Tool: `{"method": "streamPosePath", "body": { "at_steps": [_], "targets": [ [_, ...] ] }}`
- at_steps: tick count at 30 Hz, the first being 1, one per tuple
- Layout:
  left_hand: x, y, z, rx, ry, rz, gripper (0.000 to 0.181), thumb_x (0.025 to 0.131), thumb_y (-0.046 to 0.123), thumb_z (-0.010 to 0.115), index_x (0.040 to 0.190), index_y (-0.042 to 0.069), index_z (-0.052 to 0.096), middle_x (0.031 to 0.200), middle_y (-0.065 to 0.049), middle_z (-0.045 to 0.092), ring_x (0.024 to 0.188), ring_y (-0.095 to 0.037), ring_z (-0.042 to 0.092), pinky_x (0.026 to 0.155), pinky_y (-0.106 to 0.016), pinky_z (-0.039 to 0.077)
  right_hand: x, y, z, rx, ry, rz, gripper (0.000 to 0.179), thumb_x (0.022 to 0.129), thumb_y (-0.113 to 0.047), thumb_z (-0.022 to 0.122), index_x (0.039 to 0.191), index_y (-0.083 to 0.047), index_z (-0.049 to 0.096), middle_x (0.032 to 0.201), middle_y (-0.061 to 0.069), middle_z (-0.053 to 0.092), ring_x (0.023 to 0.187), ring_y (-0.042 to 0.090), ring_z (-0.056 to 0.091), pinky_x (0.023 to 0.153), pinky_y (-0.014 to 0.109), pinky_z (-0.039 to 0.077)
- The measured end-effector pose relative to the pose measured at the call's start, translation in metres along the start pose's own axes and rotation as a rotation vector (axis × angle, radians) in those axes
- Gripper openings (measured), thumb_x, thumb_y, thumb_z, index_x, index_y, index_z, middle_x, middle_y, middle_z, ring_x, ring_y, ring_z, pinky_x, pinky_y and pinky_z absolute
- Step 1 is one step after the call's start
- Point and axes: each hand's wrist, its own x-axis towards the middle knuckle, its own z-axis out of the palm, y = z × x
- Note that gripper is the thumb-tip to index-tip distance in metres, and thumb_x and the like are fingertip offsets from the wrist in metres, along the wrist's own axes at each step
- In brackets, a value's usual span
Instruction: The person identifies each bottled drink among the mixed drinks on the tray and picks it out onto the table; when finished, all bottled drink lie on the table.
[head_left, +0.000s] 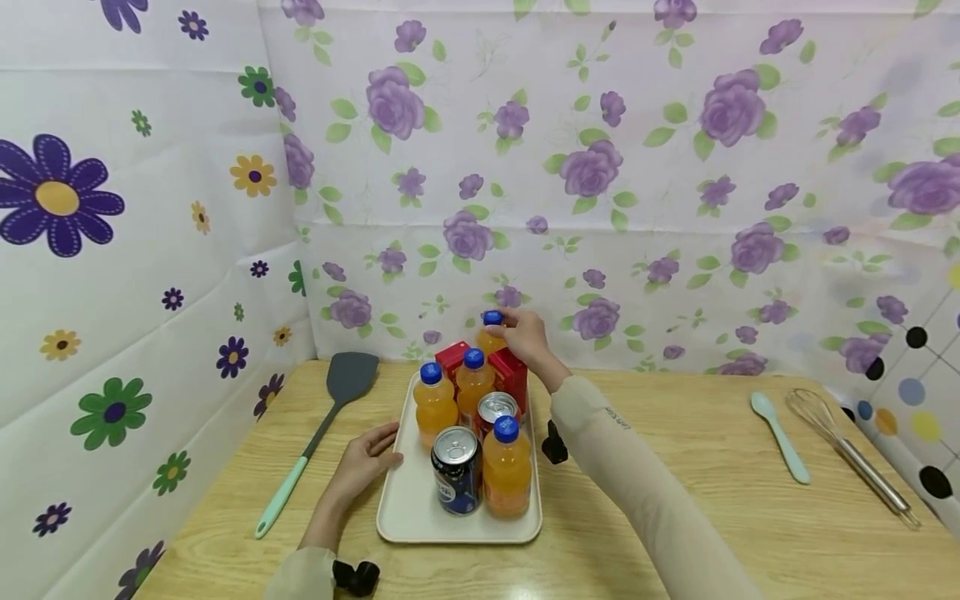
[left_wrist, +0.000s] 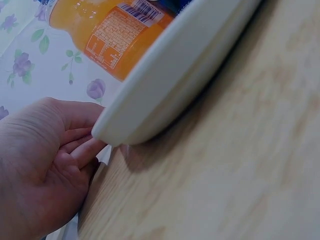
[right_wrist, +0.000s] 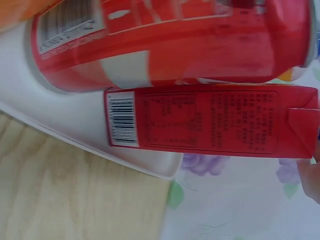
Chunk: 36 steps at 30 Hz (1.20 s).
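My right hand (head_left: 528, 337) grips an orange juice bottle (head_left: 489, 342) near its blue cap, at the back of a cream tray (head_left: 408, 518). At the tray's left side, my left hand (head_left: 358, 468) pinches the rim, thumb and fingers at its edge (left_wrist: 150, 95) in the left wrist view. More orange bottles (head_left: 507, 475) stand upright on the tray. Among them are a dark blue can (head_left: 456, 479) and a red can (right_wrist: 190, 45). Two red drink cartons (right_wrist: 200, 120) stand near the back, partly hidden by bottles and my right hand.
Left of the tray lies a grey spatula (head_left: 322, 433) with a mint handle. Far to the right are a mint spoon (head_left: 780, 437) and a wire whisk (head_left: 851, 454). Floral sheets (head_left: 480, 167) rise behind the wooden table (head_left: 660, 433) and along both sides.
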Motion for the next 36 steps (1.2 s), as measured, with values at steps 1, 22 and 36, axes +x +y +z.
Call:
{"method": "streamPosePath", "body": {
  "at_steps": [1,22,36],
  "targets": [
    [0.0,0.0,0.0,0.003,0.002,0.0,0.059,0.088,0.0,0.064,0.143,-0.004,0.043,0.149,-0.023,0.044,0.137,-0.036,0.045,0.105,-0.035,0.045,0.001,-0.003,-0.001,0.002,0.011,-0.008,0.049,0.089,-0.018,0.071,0.134,-0.003,0.059,0.126,0.017,0.066,0.115,0.03,0.064,0.098,0.039,0.051],
    [0.001,-0.001,-0.002,0.037,0.03,-0.011,0.056,0.087,0.002,0.065,0.14,-0.002,0.05,0.141,-0.022,0.053,0.132,-0.035,0.05,0.105,-0.033,0.045,0.018,-0.073,-0.085,0.15,0.141,-0.055,0.047,0.088,-0.016,0.072,0.131,-0.002,0.061,0.124,0.019,0.065,0.119,0.026,0.063,0.105,0.034,0.046],
    [0.006,-0.001,0.001,0.163,0.094,0.035,0.051,0.081,-0.003,0.067,0.131,-0.007,0.057,0.12,-0.025,0.064,0.104,-0.028,0.062,0.079,-0.018,0.052,-0.011,-0.026,-0.188,0.046,0.207,0.049,0.055,0.091,-0.026,0.068,0.139,-0.003,0.053,0.136,0.018,0.057,0.129,0.028,0.055,0.112,0.036,0.038]
  ]
}}
